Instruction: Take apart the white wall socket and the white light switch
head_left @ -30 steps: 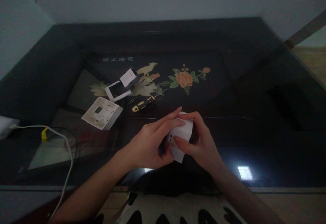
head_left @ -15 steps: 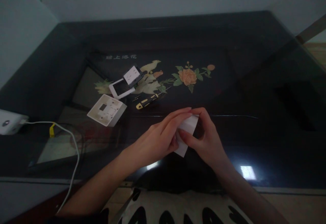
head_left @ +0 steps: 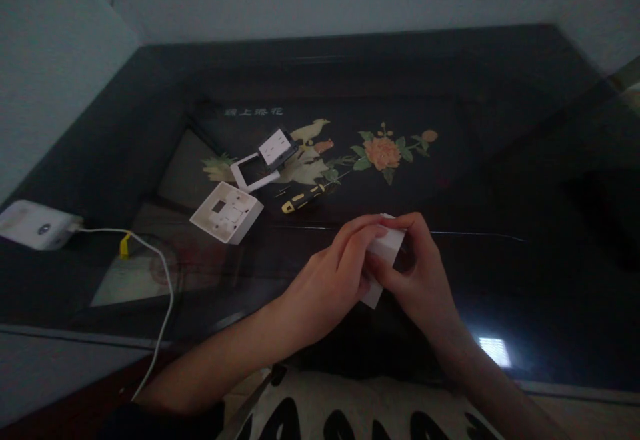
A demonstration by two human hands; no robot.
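Note:
Above the dark tabletop's near edge, my left hand (head_left: 335,277) and my right hand (head_left: 417,273) are both closed around a white flat-sided piece (head_left: 387,245). Fingers cover much of it, so its exact kind is hidden. My left fingers wrap over its left side, while my right thumb and fingers pinch it from the right. Farther left lie a white socket back box (head_left: 225,217), open side up, and a white socket frame (head_left: 247,179). A socket insert (head_left: 277,149) leans on that frame. Beside them rests a yellow-and-black screwdriver (head_left: 303,199), with small screws (head_left: 283,192) close by.
The glossy black table (head_left: 500,180) carries a flower-and-bird picture with lettering. At its left sits a white device (head_left: 40,225), whose white cable (head_left: 167,273) with a yellow tag (head_left: 125,245) runs off the near edge. A pale wall (head_left: 320,0) stands behind.
The view has turned slightly left, so everything appears farther right. Both hands stay on the white piece, which now shows a slightly different angle. The parts on the table have not moved.

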